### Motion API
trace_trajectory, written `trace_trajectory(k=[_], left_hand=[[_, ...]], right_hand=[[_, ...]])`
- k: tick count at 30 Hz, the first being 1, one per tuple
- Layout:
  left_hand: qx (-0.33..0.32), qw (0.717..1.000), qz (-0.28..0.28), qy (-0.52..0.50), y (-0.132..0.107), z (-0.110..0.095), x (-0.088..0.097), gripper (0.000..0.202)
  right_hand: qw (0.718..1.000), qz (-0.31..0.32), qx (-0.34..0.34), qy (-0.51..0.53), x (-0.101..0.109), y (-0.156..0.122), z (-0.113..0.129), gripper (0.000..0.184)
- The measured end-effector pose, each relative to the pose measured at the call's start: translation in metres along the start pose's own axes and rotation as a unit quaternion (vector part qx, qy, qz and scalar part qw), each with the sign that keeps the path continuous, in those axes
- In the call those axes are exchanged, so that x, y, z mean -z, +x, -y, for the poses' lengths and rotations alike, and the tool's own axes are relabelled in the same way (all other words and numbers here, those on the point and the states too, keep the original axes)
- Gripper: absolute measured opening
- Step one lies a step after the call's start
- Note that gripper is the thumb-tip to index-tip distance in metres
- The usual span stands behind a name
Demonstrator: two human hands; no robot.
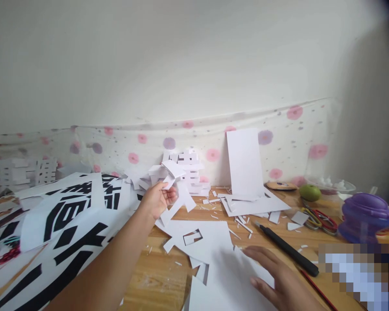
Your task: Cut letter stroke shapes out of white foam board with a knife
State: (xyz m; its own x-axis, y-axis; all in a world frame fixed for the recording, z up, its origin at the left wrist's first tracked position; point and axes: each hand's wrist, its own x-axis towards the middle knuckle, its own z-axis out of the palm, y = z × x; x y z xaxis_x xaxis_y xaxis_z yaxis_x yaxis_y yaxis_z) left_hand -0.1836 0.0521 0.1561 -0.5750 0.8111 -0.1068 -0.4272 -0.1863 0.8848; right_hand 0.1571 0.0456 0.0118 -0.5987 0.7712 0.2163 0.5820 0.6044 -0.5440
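My left hand (pixel 157 199) is stretched out to the middle of the table. Its thumb and fingers pinch a small white paper piece (pixel 172 169) in front of a heap of cut white paper (pixel 189 175). Over a large white card sheet (pixel 214 231) with cut-out openings, my right hand (pixel 275 276) hovers or rests with fingers apart; whether it touches the sheet I cannot tell. A black-handled craft knife (pixel 288 250) lies just right of that sheet.
Paper with bold black characters (pixel 71 216) covers the left side. A white card (pixel 245 164) leans against the flowered wall covering. Scissors (pixel 324 222), a green fruit (pixel 310 192), a purple container (pixel 359 218) and a red pencil-like stick (pixel 317 289) lie at right, with paper scraps about.
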Motion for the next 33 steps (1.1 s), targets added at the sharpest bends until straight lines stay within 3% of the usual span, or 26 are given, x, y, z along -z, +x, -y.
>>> trace_trajectory(k=[5,8,11,12,15,17,20,24,29,33], left_hand=[[0.075,0.995,0.044,0.057,-0.06,0.049,0.03,0.008],[0.115,0.988,0.067,0.073,-0.091,0.087,0.045,0.006],[0.139,0.982,0.097,0.086,-0.117,0.121,0.053,0.02],[0.144,0.98,0.103,0.089,-0.124,0.13,0.054,0.026],[0.155,0.977,0.105,0.098,-0.141,0.151,0.054,0.052],[0.156,0.977,0.095,0.105,-0.148,0.161,0.055,0.069],[0.14,0.978,0.101,0.119,-0.151,0.17,0.059,0.068],[0.131,0.974,0.127,0.138,-0.15,0.169,0.07,0.053],[0.112,0.98,0.059,0.152,-0.137,0.147,0.102,0.05],[0.071,0.983,0.016,0.169,-0.123,0.135,0.137,0.048]], right_hand=[[0.991,-0.033,0.039,0.123,-0.016,0.025,0.03,0.046],[0.98,-0.141,-0.006,0.141,-0.02,0.036,0.038,0.043],[0.973,-0.22,0.023,0.066,-0.014,0.045,0.058,0.044],[0.977,-0.206,0.042,0.035,-0.012,0.048,0.068,0.047],[0.994,-0.073,0.058,-0.061,-0.014,0.056,0.099,0.06],[0.994,-0.022,0.039,-0.101,-0.021,0.06,0.111,0.048],[0.994,-0.004,0.013,-0.112,-0.035,0.066,0.113,0.031],[0.994,0.011,-0.019,-0.104,-0.046,0.077,0.098,0.043],[0.993,0.009,-0.038,-0.111,-0.036,0.106,0.067,0.053],[0.991,0.032,-0.025,-0.125,-0.027,0.15,0.04,0.038]])
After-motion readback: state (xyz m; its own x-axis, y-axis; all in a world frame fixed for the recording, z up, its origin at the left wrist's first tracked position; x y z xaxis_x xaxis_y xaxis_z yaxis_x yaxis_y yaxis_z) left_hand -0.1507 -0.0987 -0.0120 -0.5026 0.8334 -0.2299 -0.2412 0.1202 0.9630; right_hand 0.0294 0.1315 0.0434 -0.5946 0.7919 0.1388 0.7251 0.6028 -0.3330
